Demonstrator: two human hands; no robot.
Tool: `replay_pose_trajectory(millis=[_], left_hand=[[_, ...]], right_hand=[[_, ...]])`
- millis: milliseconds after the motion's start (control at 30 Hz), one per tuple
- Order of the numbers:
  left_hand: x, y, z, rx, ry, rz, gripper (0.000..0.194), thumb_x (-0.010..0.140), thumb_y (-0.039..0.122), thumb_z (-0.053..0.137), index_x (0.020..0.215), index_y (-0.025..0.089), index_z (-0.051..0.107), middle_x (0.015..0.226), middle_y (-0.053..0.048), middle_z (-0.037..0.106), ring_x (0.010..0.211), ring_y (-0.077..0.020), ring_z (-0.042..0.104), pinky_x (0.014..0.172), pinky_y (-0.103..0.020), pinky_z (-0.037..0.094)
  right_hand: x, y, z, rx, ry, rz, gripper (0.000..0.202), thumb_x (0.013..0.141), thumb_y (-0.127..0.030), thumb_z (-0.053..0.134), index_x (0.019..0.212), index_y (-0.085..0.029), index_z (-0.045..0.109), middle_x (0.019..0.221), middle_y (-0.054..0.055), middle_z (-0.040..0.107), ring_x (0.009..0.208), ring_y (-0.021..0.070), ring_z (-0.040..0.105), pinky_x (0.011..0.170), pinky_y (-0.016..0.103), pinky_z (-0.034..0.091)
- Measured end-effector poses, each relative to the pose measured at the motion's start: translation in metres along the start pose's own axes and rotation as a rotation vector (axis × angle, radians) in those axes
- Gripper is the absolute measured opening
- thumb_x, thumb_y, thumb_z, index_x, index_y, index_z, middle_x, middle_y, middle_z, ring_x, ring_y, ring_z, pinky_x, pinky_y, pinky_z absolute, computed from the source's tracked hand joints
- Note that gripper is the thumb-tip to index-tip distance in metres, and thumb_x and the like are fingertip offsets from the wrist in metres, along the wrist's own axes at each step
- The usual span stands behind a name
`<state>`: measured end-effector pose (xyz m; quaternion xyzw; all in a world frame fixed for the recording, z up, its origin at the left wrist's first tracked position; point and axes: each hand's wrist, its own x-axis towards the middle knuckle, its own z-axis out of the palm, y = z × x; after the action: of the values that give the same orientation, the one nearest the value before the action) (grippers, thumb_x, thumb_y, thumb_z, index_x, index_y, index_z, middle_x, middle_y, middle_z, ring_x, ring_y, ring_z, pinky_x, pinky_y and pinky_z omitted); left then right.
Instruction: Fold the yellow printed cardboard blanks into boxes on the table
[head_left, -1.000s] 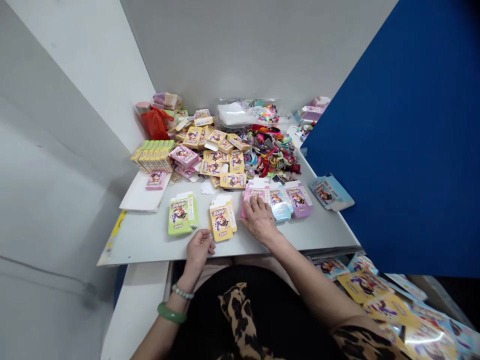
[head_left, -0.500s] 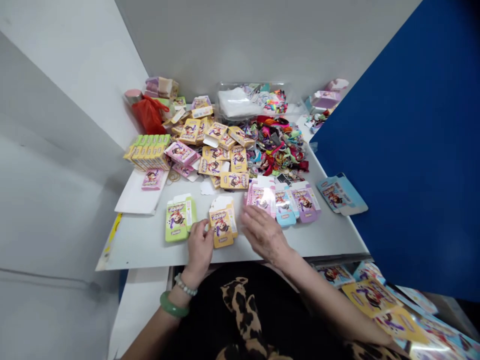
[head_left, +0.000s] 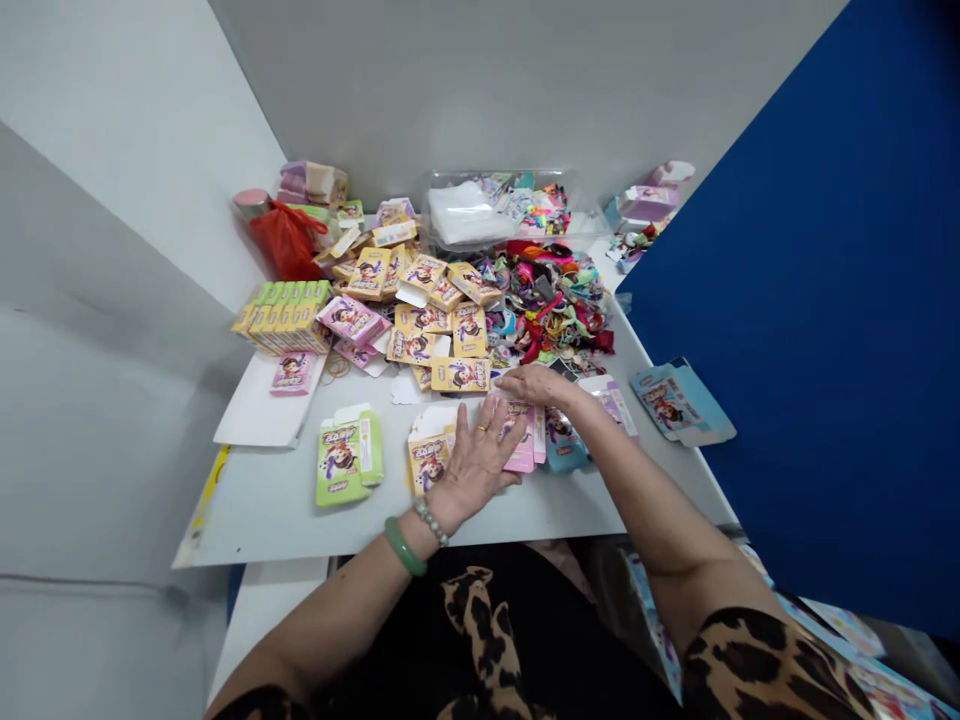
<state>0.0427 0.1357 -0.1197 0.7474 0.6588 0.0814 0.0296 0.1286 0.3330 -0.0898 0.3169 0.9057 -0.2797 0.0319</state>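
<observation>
My left hand (head_left: 480,455) lies with fingers spread over the pink flat carton (head_left: 519,440), its wrist side over the yellow flat carton (head_left: 427,462). My right hand (head_left: 536,383) is at the top end of the pink carton, fingers bent together at its flap; the fingertips are partly hidden. To the left lies a green flat carton (head_left: 343,460). Right of the pink one are a blue flat carton (head_left: 566,450) and a purple flat carton (head_left: 616,402), both partly behind my right forearm.
Made-up yellow boxes (head_left: 424,318) are heaped behind, beside a pile of colourful hair ties (head_left: 551,300). A clear plastic tray (head_left: 480,238) stands at the back. Green and yellow boxes (head_left: 283,312) stand in rows at left. A blue carton (head_left: 679,400) overhangs the right edge by the blue partition (head_left: 810,300).
My left hand has moved right from the yellow carton onto the pink one and spread out. My right hand has gone up to the pink carton's top end. The view has shifted slightly.
</observation>
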Motion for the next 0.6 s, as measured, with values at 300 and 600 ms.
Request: replay_pose_trajectory(millis=[300,600], left_hand=[[0.022,0.006,0.009,-0.052,-0.062,-0.013,0.09,0.081,0.049,0.076,0.155,0.017,0.037,0.162,-0.023,0.034,0.153,-0.0442,0.022,0.116,-0.063,0.033],[0.003,0.004,0.006,-0.211,0.034,-0.07,0.091,0.08,0.061,0.072,0.155,0.02,0.038,0.165,-0.024,0.028,0.153,-0.0456,0.021,0.116,-0.072,0.024]], right_hand=[[-0.009,-0.004,0.01,-0.085,0.072,0.016,0.028,0.1,-0.033,0.053,0.096,-0.016,0.075,0.1,0.011,0.076,0.094,0.0219,0.068,0.084,0.028,0.046],[-0.066,-0.016,0.042,0.007,0.664,0.006,0.038,0.099,-0.019,0.038,0.127,-0.018,0.065,0.132,0.014,0.066,0.126,0.0258,0.058,0.11,0.047,0.044]])
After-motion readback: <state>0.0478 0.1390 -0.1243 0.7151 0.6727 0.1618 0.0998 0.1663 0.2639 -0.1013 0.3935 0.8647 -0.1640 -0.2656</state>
